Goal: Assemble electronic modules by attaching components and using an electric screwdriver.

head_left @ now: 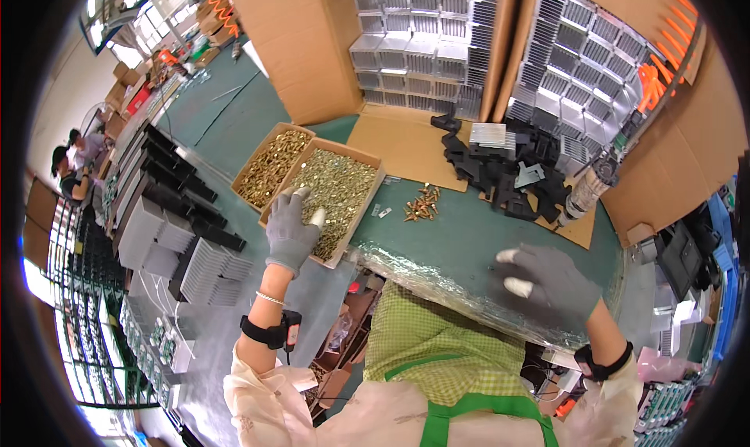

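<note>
My left hand [292,232], in a grey glove with pale fingertips, reaches over a shallow cardboard box [372,199] of small yellowish metal pieces [334,183]. Its thumb and fingers are apart, and nothing shows between them. Beside that box, to the left, another tray [250,206] is filled with copper-coloured screws [275,166]. My right hand [551,284], gloved the same way and slightly blurred, hovers above the green mat [453,248] with thumb and forefinger apart and nothing visible between. A loose pile of copper-coloured screws [422,205] lies on the mat between my hands.
Black plastic brackets [512,173] are heaped at the back right, next to an electric screwdriver [586,193]. Tall cardboard boxes hold stacked finned metal heat sinks [414,52]. Black and silver parts [168,189] line the left side. Two people [74,166] sit far left.
</note>
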`<state>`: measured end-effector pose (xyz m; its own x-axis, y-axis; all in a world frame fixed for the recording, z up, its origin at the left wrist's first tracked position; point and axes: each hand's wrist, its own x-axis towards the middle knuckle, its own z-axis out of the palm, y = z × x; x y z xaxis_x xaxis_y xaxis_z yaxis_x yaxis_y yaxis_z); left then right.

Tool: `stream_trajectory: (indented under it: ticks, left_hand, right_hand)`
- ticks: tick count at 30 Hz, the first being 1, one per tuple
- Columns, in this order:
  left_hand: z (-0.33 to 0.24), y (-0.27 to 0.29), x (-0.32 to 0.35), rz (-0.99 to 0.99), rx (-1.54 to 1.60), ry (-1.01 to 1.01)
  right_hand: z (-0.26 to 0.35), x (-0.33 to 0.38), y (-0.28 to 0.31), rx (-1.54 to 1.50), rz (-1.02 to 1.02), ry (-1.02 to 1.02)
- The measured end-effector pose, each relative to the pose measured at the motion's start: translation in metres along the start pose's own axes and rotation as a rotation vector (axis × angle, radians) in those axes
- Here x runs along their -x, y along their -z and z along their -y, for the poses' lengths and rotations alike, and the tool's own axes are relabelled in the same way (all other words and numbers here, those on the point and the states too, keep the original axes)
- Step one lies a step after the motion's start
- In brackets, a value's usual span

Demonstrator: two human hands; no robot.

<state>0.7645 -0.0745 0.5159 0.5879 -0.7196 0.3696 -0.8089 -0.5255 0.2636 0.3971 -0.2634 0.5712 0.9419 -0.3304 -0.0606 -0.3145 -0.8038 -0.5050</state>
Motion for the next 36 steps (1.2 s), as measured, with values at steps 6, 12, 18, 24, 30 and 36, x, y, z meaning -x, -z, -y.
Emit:
stream_trajectory:
  ticks: [6, 12, 18, 24, 30, 36]
  left_hand:
    - [-0.057, -0.009, -0.018, -0.001, 0.187, -0.164]
    - [-0.095, 0.006, -0.006, 0.093, 0.289, -0.302]
    - [-0.039, 0.048, 0.049, -0.002, 0.376, -0.099]
    - [0.078, 0.098, 0.158, -0.377, 0.163, 0.277]
    - [0.209, 0.157, 0.270, -0.691, -0.452, 0.765]
    - [0.325, 0.208, 0.304, -0.573, -0.615, 0.930]
  right_hand:
    - [-0.027, -0.072, -0.011, 0.240, -0.266, 0.096]
    - [-0.055, -0.155, -0.037, 0.621, -0.455, 0.138]
    - [-0.081, -0.179, -0.046, 0.600, -0.382, 0.157]
    - [-0.084, -0.178, -0.049, 0.710, -0.352, 0.167]
    - [-0.048, -0.183, -0.036, 0.692, -0.344, 0.189]
    - [0.052, -0.182, -0.043, 0.542, -0.328, 0.382]
